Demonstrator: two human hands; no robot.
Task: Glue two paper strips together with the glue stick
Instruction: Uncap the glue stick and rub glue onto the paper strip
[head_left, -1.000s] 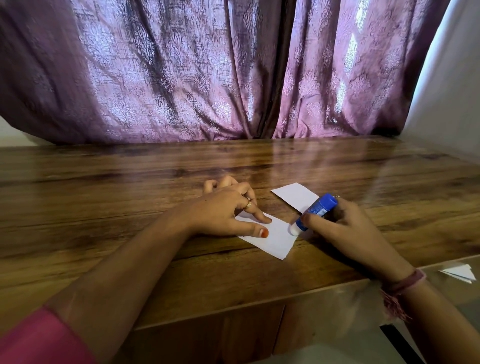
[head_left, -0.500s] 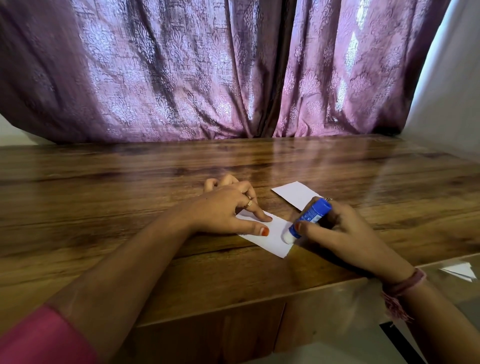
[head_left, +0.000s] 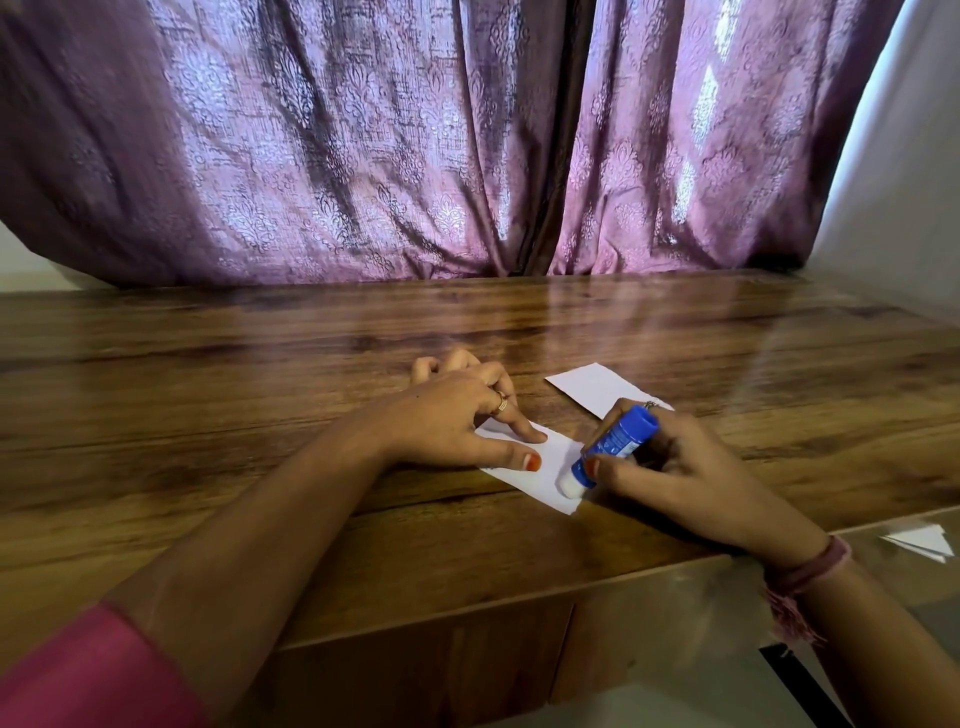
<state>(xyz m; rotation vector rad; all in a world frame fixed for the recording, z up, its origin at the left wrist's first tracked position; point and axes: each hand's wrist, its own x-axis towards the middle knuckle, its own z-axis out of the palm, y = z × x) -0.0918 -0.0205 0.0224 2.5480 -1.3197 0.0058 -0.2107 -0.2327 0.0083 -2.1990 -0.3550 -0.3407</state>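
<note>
A white paper strip (head_left: 545, 470) lies on the wooden table (head_left: 260, 374), pinned flat under the thumb and index finger of my left hand (head_left: 457, 421). My right hand (head_left: 670, 457) grips a blue glue stick (head_left: 615, 441), tilted so that its white tip touches the near right end of this strip. A second white paper strip (head_left: 587, 387) lies just behind, its near end hidden by my right hand.
A purple patterned curtain (head_left: 415, 145) hangs along the table's far edge. A white wall (head_left: 904, 171) stands at the right. Low at the right, beyond the table's near edge, lies a folded bit of white paper (head_left: 919, 540).
The glue stick's tip has slid along the strip toward its near corner, with my right hand following toward me. My left hand has stayed pressed on the strip.
</note>
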